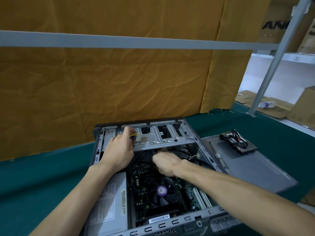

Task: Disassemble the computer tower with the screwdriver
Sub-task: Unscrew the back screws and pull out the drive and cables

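- While the open computer tower [153,167] lies flat on the green surface [42,184], the left hand [119,150] pinches a white connector [139,137].
- Right hand [166,165] digs among soft cables; its grip I cannot tell.
- Sheet-metal edges look stiff; hold plugs, not wires.

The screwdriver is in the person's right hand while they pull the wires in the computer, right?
Not quite. In the head view, the screwdriver lies on the grey side panel beside the computer, in neither hand. The right hand is reaching among the wires.
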`<state>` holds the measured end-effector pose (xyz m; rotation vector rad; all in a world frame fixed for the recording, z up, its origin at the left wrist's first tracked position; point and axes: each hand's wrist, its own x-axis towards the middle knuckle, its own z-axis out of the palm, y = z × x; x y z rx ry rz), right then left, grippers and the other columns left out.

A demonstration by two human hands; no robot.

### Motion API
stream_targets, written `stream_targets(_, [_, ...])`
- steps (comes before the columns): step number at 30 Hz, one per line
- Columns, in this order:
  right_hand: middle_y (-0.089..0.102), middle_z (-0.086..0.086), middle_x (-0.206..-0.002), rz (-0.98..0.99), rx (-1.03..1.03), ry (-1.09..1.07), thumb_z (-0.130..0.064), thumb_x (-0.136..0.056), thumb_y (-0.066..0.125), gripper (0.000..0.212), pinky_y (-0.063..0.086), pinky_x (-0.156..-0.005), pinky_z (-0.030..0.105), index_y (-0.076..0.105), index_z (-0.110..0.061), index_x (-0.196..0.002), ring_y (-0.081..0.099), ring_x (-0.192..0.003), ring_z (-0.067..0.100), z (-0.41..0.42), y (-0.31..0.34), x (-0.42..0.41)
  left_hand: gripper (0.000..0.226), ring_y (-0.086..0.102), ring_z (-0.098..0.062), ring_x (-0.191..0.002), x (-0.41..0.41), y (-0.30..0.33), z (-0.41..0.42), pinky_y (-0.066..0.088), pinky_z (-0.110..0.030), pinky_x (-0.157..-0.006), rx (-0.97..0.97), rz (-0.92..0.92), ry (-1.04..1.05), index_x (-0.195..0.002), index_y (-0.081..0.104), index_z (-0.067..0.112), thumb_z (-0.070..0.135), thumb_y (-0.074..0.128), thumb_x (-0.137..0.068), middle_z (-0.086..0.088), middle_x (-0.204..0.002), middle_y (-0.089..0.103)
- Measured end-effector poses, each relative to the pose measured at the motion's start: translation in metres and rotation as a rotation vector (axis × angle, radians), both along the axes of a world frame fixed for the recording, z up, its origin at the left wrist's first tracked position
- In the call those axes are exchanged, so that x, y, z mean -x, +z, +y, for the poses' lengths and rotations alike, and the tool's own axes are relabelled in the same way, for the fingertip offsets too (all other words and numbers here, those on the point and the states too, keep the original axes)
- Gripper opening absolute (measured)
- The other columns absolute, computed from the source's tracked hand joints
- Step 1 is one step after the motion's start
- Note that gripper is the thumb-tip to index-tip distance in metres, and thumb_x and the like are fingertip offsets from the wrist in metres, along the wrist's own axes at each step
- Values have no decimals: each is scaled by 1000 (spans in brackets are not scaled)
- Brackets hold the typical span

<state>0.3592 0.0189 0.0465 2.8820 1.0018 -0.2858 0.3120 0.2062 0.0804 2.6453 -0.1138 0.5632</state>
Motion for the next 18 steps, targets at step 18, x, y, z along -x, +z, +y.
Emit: stream_targets(18, [68,22,-106,24,-22,-40,-1,-87,56,7,43,-67,33,54,-8,-86,67,-96,39,2,3,-1,30,57,-33,-98,1,-1,0,33,-37,-82,-6,16,3,-126,37,23,8,39,-100,-10,-110,66])
